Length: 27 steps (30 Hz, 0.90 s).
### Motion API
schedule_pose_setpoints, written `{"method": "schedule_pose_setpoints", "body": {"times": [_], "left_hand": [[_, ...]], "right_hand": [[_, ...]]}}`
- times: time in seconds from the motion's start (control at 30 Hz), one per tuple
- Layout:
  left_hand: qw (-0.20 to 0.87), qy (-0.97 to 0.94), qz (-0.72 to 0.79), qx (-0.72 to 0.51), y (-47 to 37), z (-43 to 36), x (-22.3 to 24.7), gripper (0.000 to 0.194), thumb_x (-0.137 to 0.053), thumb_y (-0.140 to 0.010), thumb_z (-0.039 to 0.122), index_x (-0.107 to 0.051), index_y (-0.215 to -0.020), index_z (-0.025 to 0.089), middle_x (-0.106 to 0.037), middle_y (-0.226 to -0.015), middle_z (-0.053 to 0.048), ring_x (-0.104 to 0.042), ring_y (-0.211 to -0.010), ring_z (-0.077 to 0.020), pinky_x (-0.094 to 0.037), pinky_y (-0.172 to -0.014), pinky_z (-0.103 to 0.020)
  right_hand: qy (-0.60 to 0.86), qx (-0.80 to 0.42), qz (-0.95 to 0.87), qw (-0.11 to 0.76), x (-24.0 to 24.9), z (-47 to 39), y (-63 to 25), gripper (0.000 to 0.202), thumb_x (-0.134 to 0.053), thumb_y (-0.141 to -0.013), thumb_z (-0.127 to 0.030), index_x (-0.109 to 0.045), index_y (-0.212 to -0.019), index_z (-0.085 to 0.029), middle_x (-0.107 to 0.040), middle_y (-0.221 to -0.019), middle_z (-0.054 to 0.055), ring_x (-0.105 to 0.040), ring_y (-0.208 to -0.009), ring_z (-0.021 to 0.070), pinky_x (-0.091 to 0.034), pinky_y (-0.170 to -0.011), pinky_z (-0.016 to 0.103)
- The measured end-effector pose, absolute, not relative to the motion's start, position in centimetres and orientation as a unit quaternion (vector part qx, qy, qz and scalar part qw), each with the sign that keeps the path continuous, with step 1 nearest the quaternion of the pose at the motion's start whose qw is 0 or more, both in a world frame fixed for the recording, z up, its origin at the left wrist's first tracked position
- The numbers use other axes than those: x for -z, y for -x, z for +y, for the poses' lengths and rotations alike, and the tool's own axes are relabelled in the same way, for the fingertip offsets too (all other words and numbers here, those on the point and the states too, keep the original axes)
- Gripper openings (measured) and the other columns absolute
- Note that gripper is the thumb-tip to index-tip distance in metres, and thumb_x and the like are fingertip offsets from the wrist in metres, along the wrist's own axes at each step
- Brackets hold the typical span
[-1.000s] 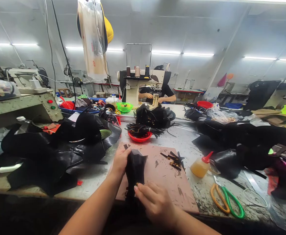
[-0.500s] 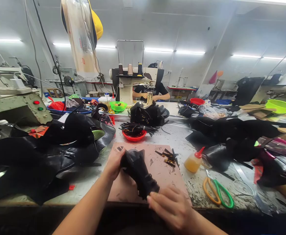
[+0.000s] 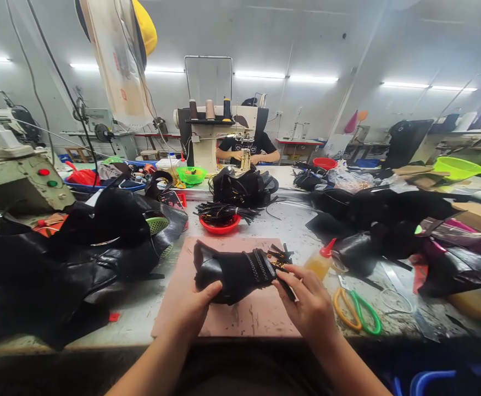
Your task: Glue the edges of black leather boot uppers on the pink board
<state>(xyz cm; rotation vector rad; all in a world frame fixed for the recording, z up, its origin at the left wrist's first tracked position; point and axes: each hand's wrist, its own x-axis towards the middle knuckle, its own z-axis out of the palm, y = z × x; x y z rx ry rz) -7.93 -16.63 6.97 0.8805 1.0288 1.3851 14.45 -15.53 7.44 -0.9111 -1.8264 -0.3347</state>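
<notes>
A black leather shoe upper (image 3: 236, 273) with braided straps is held sideways above the pink board (image 3: 248, 324). My left hand (image 3: 193, 311) grips its wide, shiny end at the left, thumb on top. At the strapped end, my right hand (image 3: 306, 297) has its fingers closed on the black piece. Behind that hand lie short black strips (image 3: 280, 254) with gold-coloured bits, partly covered. A red bowl (image 3: 219, 228) heaped with black strips stands just beyond the board.
Black leather pieces (image 3: 120, 258) pile up at the left, more (image 3: 372, 220) at the right. A red-tipped glue bottle (image 3: 318, 263) and scissors (image 3: 358, 312) lie right of the board. A person (image 3: 248, 147) sits behind a sewing machine (image 3: 205, 143) opposite.
The black upper has turned from slanting down toward me to lying crosswise, its straps now showing. My right hand has moved up and right with its end. The view has shifted slightly.
</notes>
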Motion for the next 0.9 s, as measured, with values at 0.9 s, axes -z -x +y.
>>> {"method": "schedule_pose_setpoints", "body": {"times": [0.9], "left_hand": [[0.686, -0.389, 0.218, -0.575, 6.4, -19.0, -10.0, 0.048, -0.064, -0.073, 0.040, -0.054, -0.119, 0.027, -0.055, -0.126, -0.004, -0.036, -0.125, -0.0349, -0.035, -0.102, -0.050]], "right_hand": [[0.253, -0.040, -0.738, 0.624, -18.0, -11.8, -9.3, 0.012, -0.059, -0.080, -0.017, -0.064, -0.090, -0.021, -0.053, -0.089, 0.005, -0.056, -0.080, 0.0153, -0.051, -0.068, 0.030]]}}
